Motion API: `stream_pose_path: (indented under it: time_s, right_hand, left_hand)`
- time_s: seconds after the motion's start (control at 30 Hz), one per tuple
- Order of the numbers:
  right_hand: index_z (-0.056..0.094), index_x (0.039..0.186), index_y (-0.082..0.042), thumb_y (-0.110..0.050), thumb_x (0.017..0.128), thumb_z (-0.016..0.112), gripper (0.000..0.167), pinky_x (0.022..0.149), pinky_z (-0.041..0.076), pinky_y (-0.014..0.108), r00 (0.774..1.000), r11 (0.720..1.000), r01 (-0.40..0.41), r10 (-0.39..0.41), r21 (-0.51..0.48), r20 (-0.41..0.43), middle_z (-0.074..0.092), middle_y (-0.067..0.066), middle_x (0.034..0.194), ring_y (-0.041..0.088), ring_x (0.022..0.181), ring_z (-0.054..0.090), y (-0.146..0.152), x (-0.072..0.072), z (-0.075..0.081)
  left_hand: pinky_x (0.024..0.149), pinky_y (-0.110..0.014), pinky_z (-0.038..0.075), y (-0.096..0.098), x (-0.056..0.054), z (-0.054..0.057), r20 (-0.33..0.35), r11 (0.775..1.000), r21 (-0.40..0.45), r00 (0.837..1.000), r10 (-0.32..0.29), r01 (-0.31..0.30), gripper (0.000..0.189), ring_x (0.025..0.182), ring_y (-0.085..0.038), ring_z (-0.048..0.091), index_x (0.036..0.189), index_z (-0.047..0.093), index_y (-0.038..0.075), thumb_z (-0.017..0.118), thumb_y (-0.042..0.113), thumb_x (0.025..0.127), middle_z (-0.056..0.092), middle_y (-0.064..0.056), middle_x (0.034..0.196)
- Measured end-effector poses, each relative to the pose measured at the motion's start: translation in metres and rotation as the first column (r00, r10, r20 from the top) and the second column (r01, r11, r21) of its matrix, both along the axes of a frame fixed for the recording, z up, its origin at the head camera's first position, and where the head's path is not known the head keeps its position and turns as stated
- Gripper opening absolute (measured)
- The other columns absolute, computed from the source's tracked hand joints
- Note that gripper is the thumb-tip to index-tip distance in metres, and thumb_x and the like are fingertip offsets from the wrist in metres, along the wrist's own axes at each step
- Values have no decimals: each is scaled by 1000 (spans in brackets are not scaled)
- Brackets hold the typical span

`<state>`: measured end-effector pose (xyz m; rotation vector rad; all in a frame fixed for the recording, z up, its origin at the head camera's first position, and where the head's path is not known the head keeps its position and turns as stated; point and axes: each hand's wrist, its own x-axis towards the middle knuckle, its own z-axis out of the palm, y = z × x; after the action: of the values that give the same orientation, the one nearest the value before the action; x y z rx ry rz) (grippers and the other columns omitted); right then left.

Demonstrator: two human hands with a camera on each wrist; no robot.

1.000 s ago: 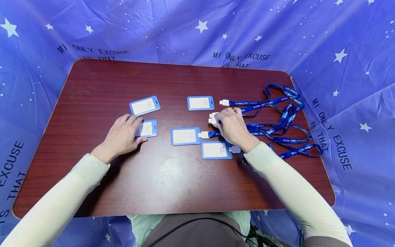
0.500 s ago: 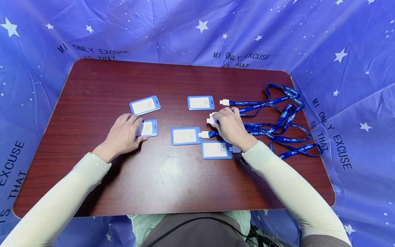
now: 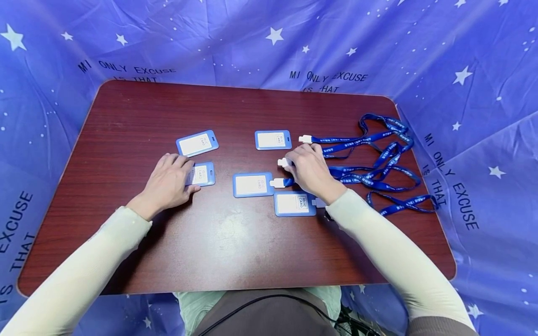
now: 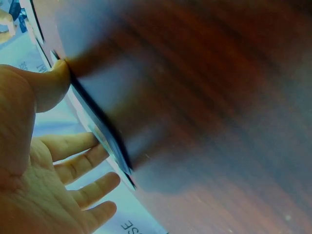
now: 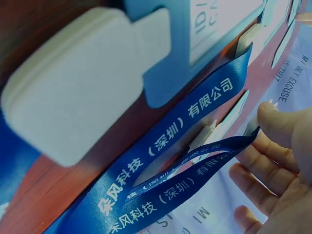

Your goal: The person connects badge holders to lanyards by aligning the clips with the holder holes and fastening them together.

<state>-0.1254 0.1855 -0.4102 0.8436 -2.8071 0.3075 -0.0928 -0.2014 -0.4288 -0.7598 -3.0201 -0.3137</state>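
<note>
In the head view my left hand [image 3: 166,182] lies over a blue-framed badge holder [image 3: 203,174] on the table. The left wrist view shows the thumb at one edge of that holder [image 4: 95,112] and fingertips at the opposite edge. My right hand [image 3: 312,169] pinches the end of a blue lanyard at its white clip [image 3: 282,162], which points left. In the right wrist view the lanyard strap [image 5: 190,192] runs from the thumb and index finger; the fingers hide most of the clip. A gap separates this clip from the left hand's badge holder.
Two badge holders [image 3: 253,185] [image 3: 295,204] sit before me, joined to lanyard clips. Farther back are two loose badge holders [image 3: 197,143] [image 3: 273,140] and a lanyard clip [image 3: 305,139]. Overlapping lanyard straps [image 3: 388,163] spread over the table's right side.
My right hand has moved slightly left with the lanyard clip, and the strap behind it has been drawn left. The left hand and its badge holder have stayed almost still.
</note>
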Motion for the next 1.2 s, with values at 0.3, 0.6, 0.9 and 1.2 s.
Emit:
stream_pose_path:
  time_s: [0.3,0.6,0.9,1.2]
  right_hand:
    - [75,104,-7,-17,94,75,14,98,37,51,1000,1000,-1,0,22,16,73,8,100,28,105,61,-10,0,0]
    - [75,106,-8,-18,96,73,14,97,36,50,999,999,1,-2,52,33,74,7,103,26,104,61,-18,-3,-1]
    - [74,108,-9,-22,97,72,17,97,36,49,997,998,0,-4,59,72,73,6,103,25,103,59,-30,-4,0]
    - [75,107,-8,-22,98,70,17,97,36,47,997,998,-19,14,59,77,73,7,102,26,102,60,-43,-6,0]
  left_hand:
    - [117,-59,26,0,-1,0,8,1000,-16,1000,-3,3,67,122,-47,48,131,58,-11,81,32,85,59,-26,126]
    - [115,-59,28,2,0,0,3,1000,-20,1000,-4,4,66,120,-47,49,131,59,-11,80,32,86,59,-26,124]
    - [115,-58,27,2,0,-3,12,1000,-27,1000,1,0,66,122,-47,48,132,58,-11,80,33,86,58,-25,125]
    - [115,-58,28,2,0,-2,6,1000,-30,1000,-4,5,65,120,-47,48,131,59,-11,80,32,86,59,-25,123]
